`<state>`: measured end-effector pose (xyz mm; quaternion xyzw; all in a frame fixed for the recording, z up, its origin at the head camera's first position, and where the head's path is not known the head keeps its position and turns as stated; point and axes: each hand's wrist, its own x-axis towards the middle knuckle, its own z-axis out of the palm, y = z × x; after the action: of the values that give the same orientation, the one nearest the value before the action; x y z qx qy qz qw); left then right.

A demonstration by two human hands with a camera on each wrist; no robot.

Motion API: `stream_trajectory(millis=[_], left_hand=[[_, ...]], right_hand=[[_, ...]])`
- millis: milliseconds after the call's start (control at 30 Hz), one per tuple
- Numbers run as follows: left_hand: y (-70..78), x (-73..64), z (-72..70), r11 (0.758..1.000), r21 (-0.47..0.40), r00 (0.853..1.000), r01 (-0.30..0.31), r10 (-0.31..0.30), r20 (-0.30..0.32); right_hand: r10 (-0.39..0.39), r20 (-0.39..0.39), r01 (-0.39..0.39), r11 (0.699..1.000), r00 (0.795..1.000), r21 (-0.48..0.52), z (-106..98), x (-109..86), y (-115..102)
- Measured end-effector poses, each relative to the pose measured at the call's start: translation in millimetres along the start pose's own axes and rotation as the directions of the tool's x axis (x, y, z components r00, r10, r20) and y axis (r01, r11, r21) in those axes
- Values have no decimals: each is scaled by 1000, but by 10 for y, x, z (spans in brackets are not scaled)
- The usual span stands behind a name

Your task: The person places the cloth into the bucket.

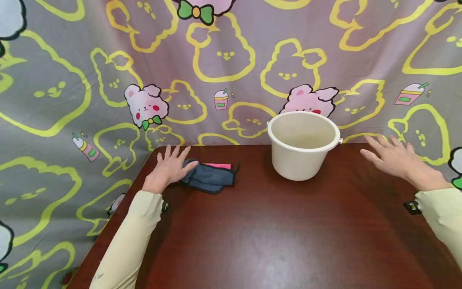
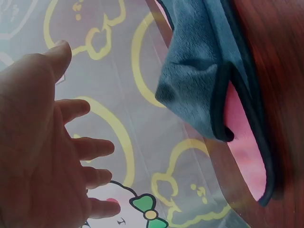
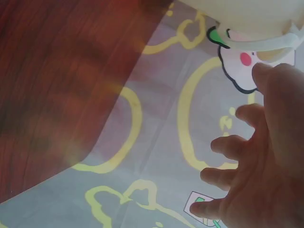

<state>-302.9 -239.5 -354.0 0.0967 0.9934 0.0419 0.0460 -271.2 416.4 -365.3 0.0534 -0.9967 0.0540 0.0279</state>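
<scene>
My left hand is spread with fingers extended, over the near-left end of a folded cloth. The cloth is blue-grey with dark edging, and a pink side shows; in the left wrist view the cloth lies apart from the fingers. To the right, my right hand is held spread above the table, fingers straight and holding nothing. Nearest to it stands a cream bucket, upright, with its open top facing up. Part of the bucket also shows at the top of the right wrist view.
A dark red-brown wooden table carries the cloth and bucket. Behind it and along its left side hangs a grey curtain printed with yellow outlines and cartoon bears. The table's back edge runs just behind the bucket.
</scene>
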Motion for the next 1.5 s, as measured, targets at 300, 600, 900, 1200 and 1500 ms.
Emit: stream_trajectory(millis=[300, 600, 900, 1200, 1500], left_hand=[[66, -4, 63, 999, -40, 1000, -15, 15, -4], [196, 59, 198, 998, -53, 1000, -20, 20, -5], [331, 155, 413, 998, -54, 998, 22, -19, 62], [301, 209, 604, 993, -76, 988, 87, -76, 138], [275, 249, 727, 993, -59, 980, 103, -91, 180]], right_hand=[[-109, -168, 138, 975, 980, 176, -54, 51, -105], [-36, -163, 88, 940, 986, 328, -111, 40, -249], [-8, -220, 125, 843, 975, 524, -83, 33, -444], [4, -274, 203, 660, 962, 723, 36, 118, -681], [-24, -271, 235, 572, 962, 786, 198, 150, -793]])
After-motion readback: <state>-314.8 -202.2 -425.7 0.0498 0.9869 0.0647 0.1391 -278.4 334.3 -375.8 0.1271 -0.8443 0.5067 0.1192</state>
